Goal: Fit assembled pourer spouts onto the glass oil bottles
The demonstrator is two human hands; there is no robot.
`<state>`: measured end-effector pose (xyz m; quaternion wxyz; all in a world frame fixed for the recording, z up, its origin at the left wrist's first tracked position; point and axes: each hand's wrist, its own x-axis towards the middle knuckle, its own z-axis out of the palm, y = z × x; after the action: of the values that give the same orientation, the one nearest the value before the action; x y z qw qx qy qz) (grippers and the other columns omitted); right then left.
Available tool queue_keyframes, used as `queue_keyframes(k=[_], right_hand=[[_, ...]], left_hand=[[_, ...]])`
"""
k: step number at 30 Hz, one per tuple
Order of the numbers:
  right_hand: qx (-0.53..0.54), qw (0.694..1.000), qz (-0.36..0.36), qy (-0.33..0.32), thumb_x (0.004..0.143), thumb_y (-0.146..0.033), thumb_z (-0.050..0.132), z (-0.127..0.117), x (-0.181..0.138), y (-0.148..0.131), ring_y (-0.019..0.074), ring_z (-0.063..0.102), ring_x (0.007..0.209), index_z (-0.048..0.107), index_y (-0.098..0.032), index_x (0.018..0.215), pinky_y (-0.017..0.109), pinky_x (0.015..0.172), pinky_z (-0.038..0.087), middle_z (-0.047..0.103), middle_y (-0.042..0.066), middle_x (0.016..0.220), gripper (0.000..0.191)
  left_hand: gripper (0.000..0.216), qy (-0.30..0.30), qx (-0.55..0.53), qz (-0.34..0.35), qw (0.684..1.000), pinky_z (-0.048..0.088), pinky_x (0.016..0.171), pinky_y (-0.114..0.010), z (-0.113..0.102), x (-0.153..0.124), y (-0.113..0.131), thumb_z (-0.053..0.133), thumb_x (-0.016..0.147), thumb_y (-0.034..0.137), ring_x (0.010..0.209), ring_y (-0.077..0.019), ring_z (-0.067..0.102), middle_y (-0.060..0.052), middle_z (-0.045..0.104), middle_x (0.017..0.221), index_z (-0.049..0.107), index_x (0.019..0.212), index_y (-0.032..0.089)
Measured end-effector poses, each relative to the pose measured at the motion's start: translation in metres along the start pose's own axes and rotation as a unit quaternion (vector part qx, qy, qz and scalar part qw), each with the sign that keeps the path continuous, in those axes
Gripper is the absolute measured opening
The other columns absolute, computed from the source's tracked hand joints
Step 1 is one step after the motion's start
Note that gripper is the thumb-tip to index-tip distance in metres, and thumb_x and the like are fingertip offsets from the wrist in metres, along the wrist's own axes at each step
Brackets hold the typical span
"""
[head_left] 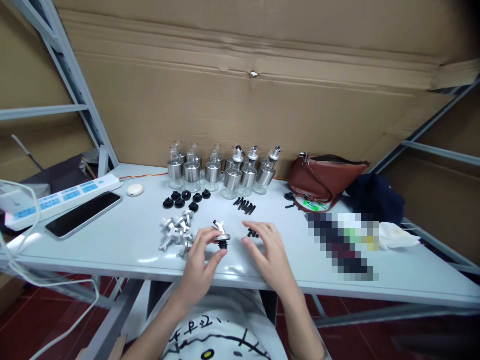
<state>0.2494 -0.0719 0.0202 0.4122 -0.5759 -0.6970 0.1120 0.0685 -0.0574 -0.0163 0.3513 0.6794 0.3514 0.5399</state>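
Observation:
Between the thumb and fingers of my left hand [200, 262] is a pour spout [222, 237], silver on top with a black ribbed stopper below. My right hand [268, 252] is open over the table, thumb and fingers apart, beside small black caps [253, 233] that it partly hides. Left of my left hand lies a pile of silver spout tops [176, 231]. Several black ribbed stoppers [180, 203] sit behind that pile. Thin black pieces [245, 205] lie in a row at mid-table. Glass bottles with metal sleeves [192, 172] stand at the back, some fitted with spouts [255, 152].
A power strip [71, 195], a phone [84, 215] and a round white object [135, 190] are at the left. On the right are a brown leather bag [318, 177], dark cloth [377, 195], white tissue [397, 236] and a blurred-out item. Cardboard [225, 110] walls the back.

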Motion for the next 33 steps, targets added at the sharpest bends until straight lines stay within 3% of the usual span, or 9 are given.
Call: queue_keyframes(k=[3, 7, 11, 15, 17, 21, 24, 28, 33], right_hand=[[-0.079, 0.995, 0.052, -0.032, 0.093, -0.043, 0.041, -0.006, 0.015, 0.012, 0.0304, 0.046, 0.122, 0.055, -0.020, 0.121, 0.052, 0.099, 0.035, 0.061, 0.013, 0.122, 0.039], [-0.104, 0.986, 0.081, -0.101, 0.094, -0.047, 0.036, 0.000, 0.030, 0.021, 0.0327, 0.031, 0.136, 0.051, -0.018, 0.127, 0.054, 0.105, 0.029, 0.053, 0.013, 0.136, 0.046], [-0.135, 0.979, 0.106, -0.112, 0.093, -0.047, 0.037, 0.000, 0.030, 0.025, 0.0322, 0.043, 0.128, 0.049, -0.016, 0.127, 0.054, 0.105, 0.028, 0.058, 0.016, 0.129, 0.048], [-0.152, 0.980, 0.105, -0.072, 0.094, -0.047, 0.034, -0.007, 0.024, 0.036, 0.0309, 0.050, 0.120, 0.049, -0.014, 0.127, 0.052, 0.104, 0.030, 0.063, 0.016, 0.121, 0.048], [-0.146, 0.983, 0.088, -0.069, 0.094, -0.048, 0.034, -0.006, 0.024, 0.041, 0.0314, 0.043, 0.128, 0.049, -0.014, 0.128, 0.051, 0.105, 0.030, 0.058, 0.016, 0.128, 0.050], [-0.121, 0.980, 0.089, -0.132, 0.092, -0.052, 0.038, 0.003, 0.029, 0.042, 0.0332, 0.026, 0.140, 0.045, -0.014, 0.133, 0.054, 0.110, 0.022, 0.048, 0.016, 0.141, 0.057], [-0.129, 0.981, 0.092, -0.114, 0.092, -0.050, 0.038, 0.003, 0.030, 0.040, 0.0333, 0.040, 0.131, 0.050, -0.016, 0.128, 0.055, 0.107, 0.024, 0.054, 0.016, 0.134, 0.051], [-0.160, 0.981, 0.106, -0.026, 0.092, -0.034, 0.037, -0.010, 0.022, 0.045, 0.0294, 0.061, 0.100, 0.057, -0.016, 0.114, 0.046, 0.092, 0.039, 0.070, 0.014, 0.104, 0.035], [-0.180, 0.967, 0.170, 0.056, 0.079, -0.022, 0.044, -0.029, 0.004, 0.060, 0.0248, 0.065, 0.070, 0.061, -0.020, 0.099, 0.033, 0.067, 0.042, 0.071, 0.007, 0.077, 0.026]], left_hand=[[0.023, 0.008, -0.024, -0.022, 0.999, 0.044, 0.098, -0.036, 0.003, -0.002, -0.002, 0.054, 0.090, 0.024, 0.115, -0.0206, 0.056, -0.008, 0.059, 0.118, 0.053, 0.113, 0.023], [0.025, 0.001, -0.027, -0.028, 0.999, 0.043, 0.099, -0.037, 0.003, -0.003, -0.001, 0.053, 0.090, 0.022, 0.116, -0.0212, 0.056, -0.009, 0.060, 0.119, 0.051, 0.115, 0.023], [0.026, -0.001, -0.019, -0.011, 1.000, 0.043, 0.099, -0.036, 0.002, -0.003, 0.000, 0.052, 0.090, 0.018, 0.117, -0.0210, 0.056, -0.008, 0.058, 0.120, 0.050, 0.115, 0.023], [0.025, 0.000, -0.021, -0.003, 1.000, 0.043, 0.099, -0.036, 0.002, -0.004, 0.001, 0.049, 0.090, 0.015, 0.116, -0.0209, 0.056, -0.009, 0.057, 0.119, 0.049, 0.113, 0.023], [0.025, -0.002, -0.020, 0.001, 1.000, 0.043, 0.099, -0.037, 0.002, -0.004, 0.002, 0.048, 0.089, 0.014, 0.116, -0.0210, 0.056, -0.009, 0.056, 0.119, 0.048, 0.113, 0.023], [0.026, -0.008, -0.011, 0.005, 1.000, 0.043, 0.098, -0.036, 0.002, -0.003, 0.004, 0.048, 0.088, 0.011, 0.113, -0.0208, 0.057, -0.009, 0.058, 0.117, 0.049, 0.112, 0.022], [0.028, -0.012, -0.013, 0.010, 1.000, 0.044, 0.097, -0.036, 0.001, -0.002, 0.005, 0.049, 0.085, 0.008, 0.111, -0.0211, 0.059, -0.009, 0.058, 0.116, 0.051, 0.110, 0.022], [0.029, -0.005, -0.023, 0.016, 1.000, 0.045, 0.095, -0.035, 0.001, -0.002, 0.005, 0.048, 0.082, 0.005, 0.108, -0.0216, 0.060, -0.008, 0.058, 0.110, 0.052, 0.105, 0.021], [0.029, -0.009, -0.031, 0.025, 0.999, 0.045, 0.092, -0.034, 0.002, -0.002, 0.006, 0.046, 0.080, 0.003, 0.106, -0.0209, 0.060, -0.007, 0.057, 0.106, 0.052, 0.102, 0.021]])
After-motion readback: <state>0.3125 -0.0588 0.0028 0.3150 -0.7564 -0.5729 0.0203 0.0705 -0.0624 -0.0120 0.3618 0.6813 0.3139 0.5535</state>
